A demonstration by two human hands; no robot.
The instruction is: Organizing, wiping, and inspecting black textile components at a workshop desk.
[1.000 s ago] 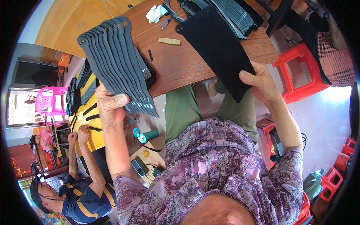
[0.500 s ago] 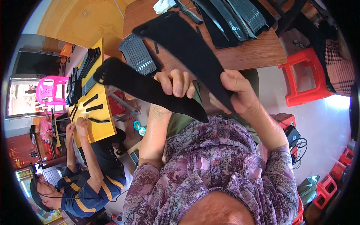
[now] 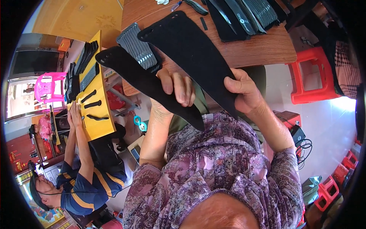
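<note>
My left hand (image 3: 177, 89) is closed around a narrow, curved black piece (image 3: 133, 76) of matte, cloth-like material, its wide end pierced with small holes. My right hand (image 3: 246, 91) pinches a broader black piece (image 3: 188, 53) of similar look near its tapering end, thumb on top. Both pieces are held up side by side, wide ends pointing away to the far left. Whether their edges touch I cannot tell. Beyond them, on the brown wooden table (image 3: 267, 55), lies a fanned stack of dark ribbed pieces (image 3: 138, 45).
More black pieces (image 3: 244, 19) are piled at the table's far right, near a small dark strip (image 3: 203, 23) and a screwdriver (image 3: 176, 5). A co-worker's hands (image 3: 76, 115) rest at a yellow table (image 3: 100, 128) on the left. A red stool (image 3: 314, 72) stands right.
The narrow piece in my left hand has tilted more steeply, its pointed end lower. The broad piece has turned slightly to show more of its face. The co-worker's hands have come together.
</note>
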